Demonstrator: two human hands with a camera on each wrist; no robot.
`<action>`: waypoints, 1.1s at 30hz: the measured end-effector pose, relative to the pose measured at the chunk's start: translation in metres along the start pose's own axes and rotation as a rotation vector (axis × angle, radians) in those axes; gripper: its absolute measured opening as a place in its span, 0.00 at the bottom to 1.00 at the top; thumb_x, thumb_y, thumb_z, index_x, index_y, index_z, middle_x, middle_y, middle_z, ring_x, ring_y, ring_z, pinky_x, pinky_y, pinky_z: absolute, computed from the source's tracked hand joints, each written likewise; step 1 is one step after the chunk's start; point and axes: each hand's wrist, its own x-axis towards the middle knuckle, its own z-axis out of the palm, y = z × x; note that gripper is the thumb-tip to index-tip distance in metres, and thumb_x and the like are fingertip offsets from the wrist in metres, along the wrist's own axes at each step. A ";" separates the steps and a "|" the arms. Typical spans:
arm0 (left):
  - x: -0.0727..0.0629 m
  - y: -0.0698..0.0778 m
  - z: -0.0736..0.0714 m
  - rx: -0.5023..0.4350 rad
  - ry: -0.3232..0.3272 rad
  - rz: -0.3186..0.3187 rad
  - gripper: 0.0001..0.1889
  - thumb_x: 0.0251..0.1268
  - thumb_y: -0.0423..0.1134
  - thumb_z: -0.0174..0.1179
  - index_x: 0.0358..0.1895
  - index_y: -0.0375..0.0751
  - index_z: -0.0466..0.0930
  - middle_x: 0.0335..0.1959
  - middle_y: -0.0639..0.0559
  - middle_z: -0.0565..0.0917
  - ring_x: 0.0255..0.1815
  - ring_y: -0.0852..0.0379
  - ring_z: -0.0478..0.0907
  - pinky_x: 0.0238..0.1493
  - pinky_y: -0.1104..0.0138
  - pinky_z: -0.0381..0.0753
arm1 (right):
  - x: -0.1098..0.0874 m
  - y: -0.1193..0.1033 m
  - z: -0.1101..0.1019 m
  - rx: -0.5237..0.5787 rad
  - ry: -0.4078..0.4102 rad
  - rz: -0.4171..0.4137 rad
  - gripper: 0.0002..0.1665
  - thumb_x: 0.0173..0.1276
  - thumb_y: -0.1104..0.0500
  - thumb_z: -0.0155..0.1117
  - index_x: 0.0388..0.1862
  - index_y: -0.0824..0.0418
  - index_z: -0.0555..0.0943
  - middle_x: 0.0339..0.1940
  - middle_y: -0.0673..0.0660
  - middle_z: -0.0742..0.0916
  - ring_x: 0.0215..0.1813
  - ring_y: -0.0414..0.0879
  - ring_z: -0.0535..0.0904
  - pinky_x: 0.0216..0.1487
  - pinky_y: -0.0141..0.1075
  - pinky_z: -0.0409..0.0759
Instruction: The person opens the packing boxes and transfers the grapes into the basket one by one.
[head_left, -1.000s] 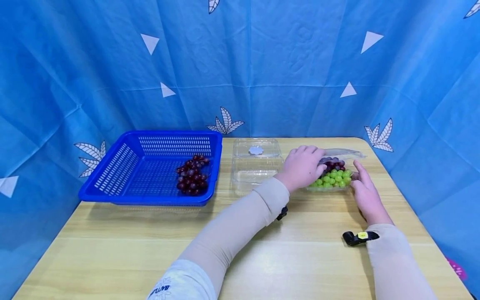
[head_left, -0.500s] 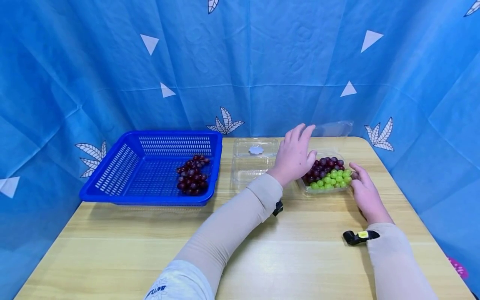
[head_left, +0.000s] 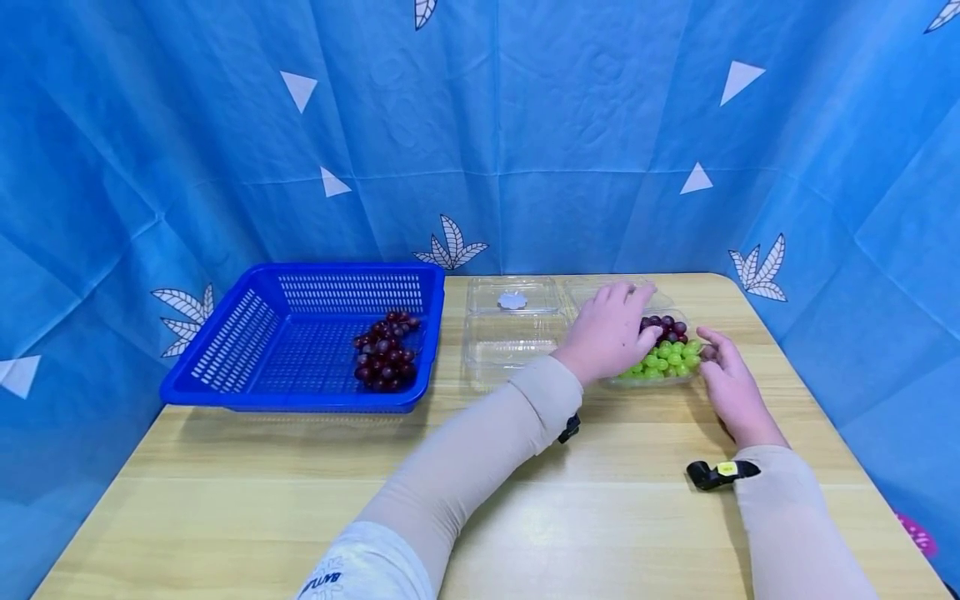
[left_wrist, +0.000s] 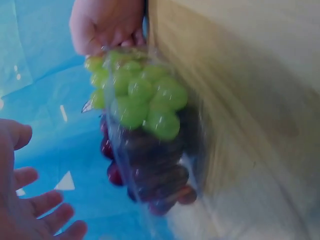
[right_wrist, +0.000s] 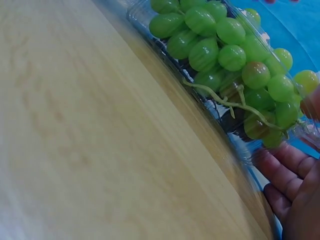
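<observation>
A clear plastic clamshell container (head_left: 651, 382) at the table's right side holds green grapes (head_left: 667, 360) in front and dark red grapes (head_left: 670, 325) behind. Its lid (head_left: 583, 292) lies folded back toward the curtain. My right hand (head_left: 737, 390) pinches the container's right end, thumb above and fingers (right_wrist: 287, 170) low against the wall. Over the container's left part hovers my left hand (head_left: 611, 333), hiding some dark grapes in the head view. Its fingers (left_wrist: 47, 202) are spread and hold nothing in the left wrist view. A green stem (right_wrist: 240, 105) shows against the near wall.
A second clear container (head_left: 513, 333), open, with a pale label (head_left: 512, 300) on its lid, stands left of my left hand. Farther left, a blue basket (head_left: 300, 398) holds a dark red grape bunch (head_left: 386, 358). A blue curtain (head_left: 495, 125) hangs behind the wooden table (head_left: 570, 517).
The lid, half lowered over the grapes earlier, has swung back and down behind the container. My left hand moved away left, then returned over the grapes. My right hand has stayed.
</observation>
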 end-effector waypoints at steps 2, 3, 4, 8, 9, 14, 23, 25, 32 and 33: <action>0.001 0.004 0.006 0.004 -0.054 -0.018 0.35 0.77 0.64 0.45 0.81 0.59 0.52 0.74 0.55 0.64 0.73 0.55 0.61 0.71 0.60 0.64 | -0.001 0.000 0.000 -0.026 0.006 -0.014 0.35 0.76 0.63 0.36 0.82 0.62 0.53 0.67 0.73 0.68 0.68 0.66 0.63 0.67 0.53 0.61; 0.001 0.006 0.008 0.002 -0.080 -0.031 0.35 0.77 0.65 0.44 0.81 0.59 0.52 0.74 0.56 0.65 0.73 0.56 0.62 0.71 0.61 0.64 | -0.001 0.000 -0.001 -0.038 0.011 -0.018 0.35 0.77 0.63 0.36 0.82 0.62 0.54 0.66 0.72 0.69 0.66 0.64 0.64 0.65 0.50 0.63; 0.002 0.008 0.010 0.001 -0.099 -0.042 0.35 0.77 0.65 0.43 0.81 0.60 0.53 0.73 0.56 0.65 0.72 0.56 0.63 0.70 0.61 0.65 | -0.001 0.001 -0.001 -0.047 0.013 -0.020 0.34 0.77 0.63 0.36 0.82 0.62 0.55 0.65 0.71 0.69 0.65 0.62 0.65 0.62 0.47 0.64; 0.005 0.012 0.017 -0.022 -0.163 -0.090 0.35 0.76 0.67 0.41 0.81 0.60 0.54 0.73 0.56 0.66 0.72 0.56 0.64 0.71 0.60 0.64 | -0.001 0.002 -0.001 -0.073 0.024 -0.015 0.34 0.77 0.63 0.37 0.81 0.61 0.56 0.63 0.69 0.71 0.61 0.55 0.66 0.55 0.41 0.65; 0.005 0.012 0.018 -0.030 -0.170 -0.101 0.35 0.76 0.67 0.41 0.81 0.60 0.54 0.73 0.55 0.67 0.72 0.55 0.64 0.71 0.60 0.63 | -0.001 0.002 -0.001 -0.073 0.026 -0.011 0.34 0.77 0.63 0.37 0.81 0.61 0.56 0.62 0.69 0.71 0.60 0.55 0.66 0.55 0.41 0.65; 0.009 0.010 0.026 -0.041 -0.197 -0.135 0.34 0.77 0.68 0.39 0.79 0.58 0.58 0.72 0.55 0.70 0.71 0.55 0.67 0.71 0.60 0.64 | -0.001 0.001 0.001 -0.068 0.029 -0.013 0.34 0.76 0.63 0.39 0.81 0.62 0.57 0.60 0.66 0.71 0.59 0.54 0.66 0.54 0.40 0.65; 0.020 0.005 0.040 0.019 -0.257 -0.140 0.36 0.75 0.70 0.38 0.80 0.61 0.55 0.67 0.58 0.76 0.67 0.58 0.73 0.65 0.61 0.68 | 0.000 0.000 0.002 -0.057 0.012 -0.016 0.34 0.76 0.63 0.40 0.81 0.62 0.56 0.61 0.68 0.70 0.61 0.57 0.66 0.56 0.43 0.65; 0.021 0.004 0.040 0.026 -0.261 -0.141 0.37 0.74 0.71 0.39 0.80 0.61 0.56 0.67 0.59 0.76 0.66 0.59 0.73 0.64 0.61 0.69 | 0.000 0.000 0.002 -0.054 0.009 -0.013 0.35 0.76 0.63 0.40 0.81 0.62 0.56 0.61 0.68 0.70 0.61 0.57 0.66 0.57 0.43 0.65; 0.024 0.002 0.038 0.032 -0.275 -0.129 0.36 0.71 0.70 0.43 0.79 0.62 0.58 0.70 0.62 0.73 0.68 0.60 0.71 0.65 0.61 0.66 | 0.001 0.002 0.001 -0.070 0.020 -0.023 0.35 0.75 0.64 0.41 0.81 0.62 0.57 0.60 0.67 0.71 0.59 0.54 0.66 0.56 0.42 0.65; 0.024 0.002 0.038 0.028 -0.278 -0.127 0.36 0.71 0.69 0.44 0.79 0.62 0.58 0.70 0.62 0.73 0.68 0.60 0.71 0.66 0.61 0.64 | 0.001 0.002 0.001 -0.074 0.022 -0.022 0.35 0.75 0.64 0.41 0.81 0.62 0.57 0.60 0.67 0.71 0.59 0.54 0.66 0.55 0.42 0.65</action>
